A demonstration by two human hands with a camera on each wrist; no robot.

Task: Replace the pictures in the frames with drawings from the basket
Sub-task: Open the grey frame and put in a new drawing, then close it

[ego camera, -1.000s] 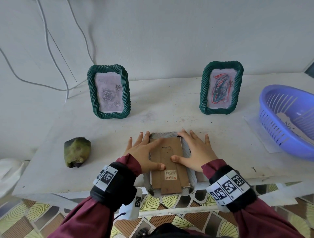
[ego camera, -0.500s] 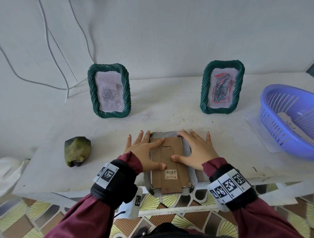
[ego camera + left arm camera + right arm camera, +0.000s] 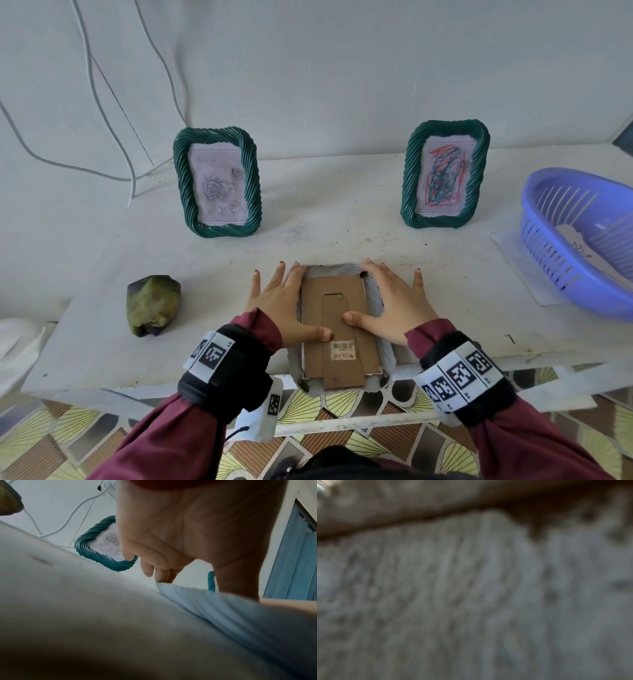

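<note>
A pale ribbed frame [image 3: 376, 294] lies face down at the table's front edge, its brown cardboard backing [image 3: 337, 308] up and its near end over the edge. My left hand [image 3: 281, 305] lies flat along its left rim, thumb on the backing. My right hand [image 3: 397, 305] lies flat over its right rim, thumb also on the backing. In the left wrist view the left fingers [image 3: 161, 573] touch the frame's far rim [image 3: 197, 599]. Two green frames stand behind: one [image 3: 216, 181] shows a grey rose drawing, the other [image 3: 445, 174] a red and blue scribble. The right wrist view is blurred.
A purple basket [image 3: 544, 260] with a paper drawing [image 3: 579, 245] in it stands at the right on a white sheet. A green-yellow lump [image 3: 152, 305] lies at the left. White cables [image 3: 102, 137] hang on the wall. The white table [image 3: 325, 233] ends just under my wrists.
My left index finger has slid off the backing's top left corner to the frame's left rim. The right hand and the frame have stayed put.
</note>
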